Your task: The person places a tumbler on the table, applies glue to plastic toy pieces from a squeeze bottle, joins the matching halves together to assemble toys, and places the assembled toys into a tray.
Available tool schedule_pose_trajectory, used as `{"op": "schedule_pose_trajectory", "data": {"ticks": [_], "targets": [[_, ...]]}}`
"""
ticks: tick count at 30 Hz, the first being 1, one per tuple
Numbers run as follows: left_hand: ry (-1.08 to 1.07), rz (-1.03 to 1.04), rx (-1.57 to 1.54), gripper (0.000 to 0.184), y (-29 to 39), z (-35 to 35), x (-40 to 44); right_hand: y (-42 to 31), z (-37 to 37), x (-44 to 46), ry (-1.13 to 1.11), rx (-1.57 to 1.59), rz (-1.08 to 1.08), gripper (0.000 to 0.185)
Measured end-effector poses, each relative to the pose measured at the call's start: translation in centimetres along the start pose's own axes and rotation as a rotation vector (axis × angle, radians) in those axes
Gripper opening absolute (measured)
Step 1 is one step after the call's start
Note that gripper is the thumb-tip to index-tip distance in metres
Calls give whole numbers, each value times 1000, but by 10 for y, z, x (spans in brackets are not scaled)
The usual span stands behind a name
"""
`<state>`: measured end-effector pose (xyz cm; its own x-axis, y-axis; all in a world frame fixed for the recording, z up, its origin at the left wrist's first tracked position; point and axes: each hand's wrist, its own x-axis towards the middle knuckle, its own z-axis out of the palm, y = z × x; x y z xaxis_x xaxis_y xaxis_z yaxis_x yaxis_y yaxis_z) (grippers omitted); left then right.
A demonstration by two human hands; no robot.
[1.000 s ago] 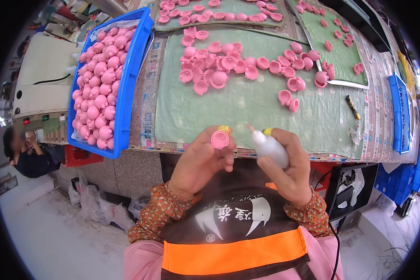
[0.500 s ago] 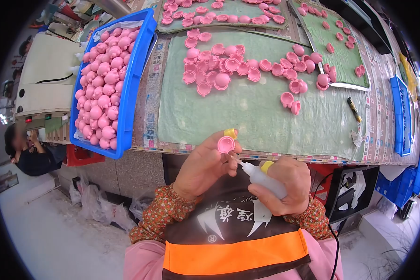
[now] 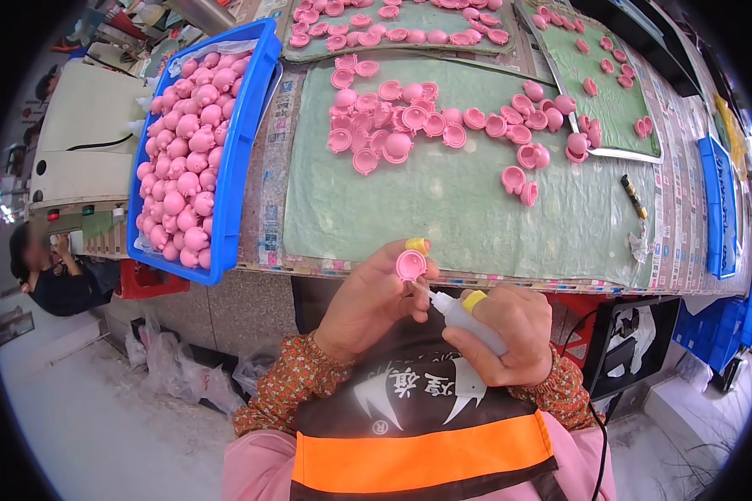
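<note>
Between the thumb and fingers of my left hand (image 3: 369,302) is a pink half shell (image 3: 411,265), its hollow side facing up toward me. My right hand (image 3: 510,332) is wrapped round a translucent squeeze bottle (image 3: 472,324). The bottle's thin nozzle points up and left, to the lower rim of the shell; whether it touches cannot be made out. Yellow tape is on a finger of each hand. Beyond my hands, a pile of pink half shells (image 3: 382,121) lies on the green mat (image 3: 376,209).
A blue bin (image 3: 226,209) full of pink balls stands at the left. More shells lie on a rear mat (image 3: 376,43) and a right mat (image 3: 585,100). A black-and-yellow pen-like object (image 3: 633,196) is at the right. A seated person (image 3: 58,271) is at far left.
The bottle has come down and left from beside the shell, so its nozzle is now near the shell's lower edge. My left hand has shifted slightly right with the shell.
</note>
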<state>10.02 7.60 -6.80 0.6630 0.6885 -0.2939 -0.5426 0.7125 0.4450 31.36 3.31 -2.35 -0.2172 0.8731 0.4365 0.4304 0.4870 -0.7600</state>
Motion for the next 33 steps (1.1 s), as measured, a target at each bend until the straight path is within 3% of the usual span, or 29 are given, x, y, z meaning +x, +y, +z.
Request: {"op": "schedule_pose_trajectory", "data": {"ticks": [12,18,21,23,33], "targets": [[46,-25,51,55,-1,2,-2,1,0,0,9,38,41,33],[81,-21,88,59,-1,3,-5,5,-2,-10,67,84,143,43],[61,-31,49,45,2,5,-7,5,-2,-13,95,268,332,52],[67,-39,69,45,5,3,-8,-3,-6,-5,186,562,572,53],[171,31,287,47,23,7,-16,5,-7,-11,182,542,530,50]]}}
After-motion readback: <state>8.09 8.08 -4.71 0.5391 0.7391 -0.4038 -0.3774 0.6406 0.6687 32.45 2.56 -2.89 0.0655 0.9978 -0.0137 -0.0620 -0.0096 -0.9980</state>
